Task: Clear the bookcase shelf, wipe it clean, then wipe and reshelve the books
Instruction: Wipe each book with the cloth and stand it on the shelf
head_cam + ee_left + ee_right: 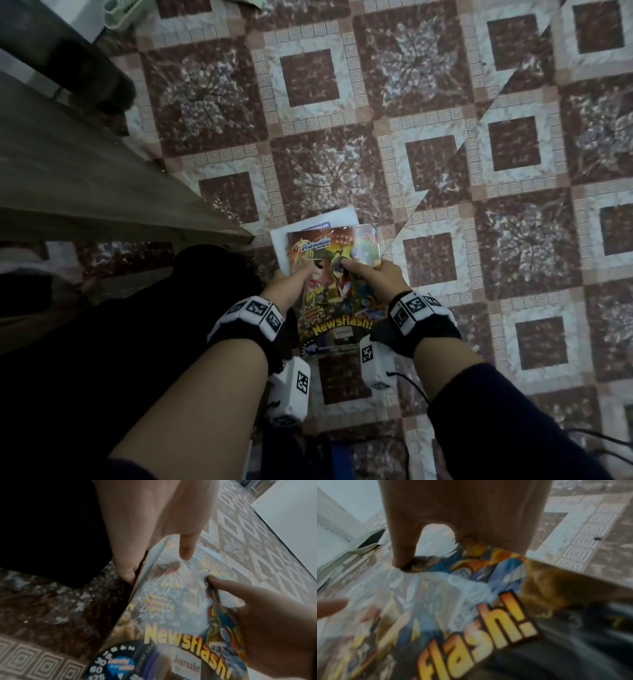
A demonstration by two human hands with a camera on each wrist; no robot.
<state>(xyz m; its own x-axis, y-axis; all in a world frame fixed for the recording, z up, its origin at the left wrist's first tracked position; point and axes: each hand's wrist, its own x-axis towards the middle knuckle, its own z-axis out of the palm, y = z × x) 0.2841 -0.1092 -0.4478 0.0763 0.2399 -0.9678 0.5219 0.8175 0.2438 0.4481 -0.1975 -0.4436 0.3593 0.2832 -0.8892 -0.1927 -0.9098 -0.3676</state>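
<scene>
A glossy comic book titled "Newsflash!" (337,291) (180,615) (453,601) is held low over the tiled floor, cover up. My left hand (291,277) (154,534) grips its left edge, thumb on the cover and fingers underneath. At the right edge my right hand (373,270) (462,513) holds it the same way, thumb pressed on the cover. A white-covered book (308,229) sticks out beneath the comic's far end; I cannot tell whether it is held too or lies on the floor. A brown wooden furniture top (85,171) stands to the left.
Brown-and-white patterned tiles (445,137) cover the floor ahead and to the right. My black-clad leg (137,325) is on the left, beside the wooden piece. A pale green plastic basket (120,10) sits at the far top left. Dark cables (599,442) trail at the bottom right.
</scene>
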